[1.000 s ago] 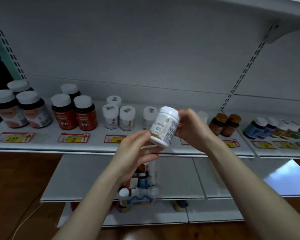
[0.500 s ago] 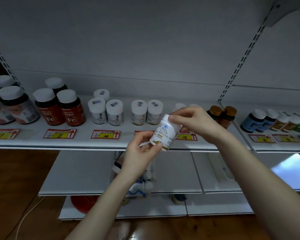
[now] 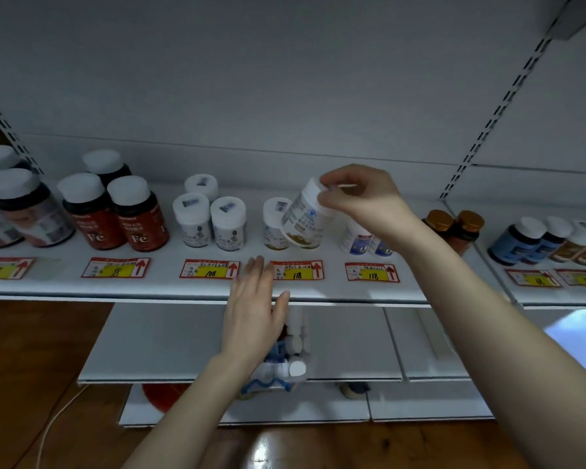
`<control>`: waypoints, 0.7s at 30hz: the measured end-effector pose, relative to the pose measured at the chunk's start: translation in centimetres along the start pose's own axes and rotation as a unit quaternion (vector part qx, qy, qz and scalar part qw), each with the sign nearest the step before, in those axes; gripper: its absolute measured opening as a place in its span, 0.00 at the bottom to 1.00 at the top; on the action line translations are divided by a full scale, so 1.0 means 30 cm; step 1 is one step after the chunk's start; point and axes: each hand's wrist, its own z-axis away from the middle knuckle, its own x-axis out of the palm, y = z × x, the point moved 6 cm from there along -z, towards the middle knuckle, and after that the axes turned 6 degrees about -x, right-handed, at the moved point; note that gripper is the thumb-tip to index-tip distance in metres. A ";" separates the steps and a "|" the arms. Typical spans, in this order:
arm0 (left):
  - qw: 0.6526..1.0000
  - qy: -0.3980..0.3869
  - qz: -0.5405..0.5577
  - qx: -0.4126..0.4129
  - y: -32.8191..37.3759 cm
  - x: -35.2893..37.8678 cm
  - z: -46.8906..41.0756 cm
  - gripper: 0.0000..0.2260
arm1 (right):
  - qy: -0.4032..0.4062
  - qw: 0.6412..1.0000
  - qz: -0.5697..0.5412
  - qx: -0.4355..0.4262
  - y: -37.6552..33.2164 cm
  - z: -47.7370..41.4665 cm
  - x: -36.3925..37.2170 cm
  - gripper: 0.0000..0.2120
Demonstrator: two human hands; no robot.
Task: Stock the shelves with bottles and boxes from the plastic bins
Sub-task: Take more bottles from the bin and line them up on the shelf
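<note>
My right hand (image 3: 359, 198) grips the cap of a white bottle (image 3: 303, 218) with a gold band, holding it tilted just above the shelf (image 3: 170, 286), beside a matching white bottle (image 3: 274, 220). My left hand (image 3: 256, 309) hovers with straight fingers in front of the shelf edge, holding nothing. Below it, partly hidden by the hand, lies a pile of small white and blue bottles (image 3: 285, 363) on the lower shelf; its container is too blurred to tell.
Along the shelf stand red Fe bottles (image 3: 115, 211), white bottles (image 3: 210, 214), blue-labelled bottles (image 3: 362, 238), amber bottles (image 3: 454, 228) and more bottles (image 3: 548, 242) at the right. Red-yellow price tags (image 3: 296, 270) line the shelf front. A wooden floor (image 3: 31, 367) lies below.
My left hand let go of the white bottle and dropped away. My right hand carried the bottle by its cap up and back over the shelf.
</note>
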 end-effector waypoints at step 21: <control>0.988 -0.015 -0.155 -0.017 -0.067 0.108 0.021 0.25 | -0.123 0.970 0.192 -0.087 0.081 -0.416 0.203 0.17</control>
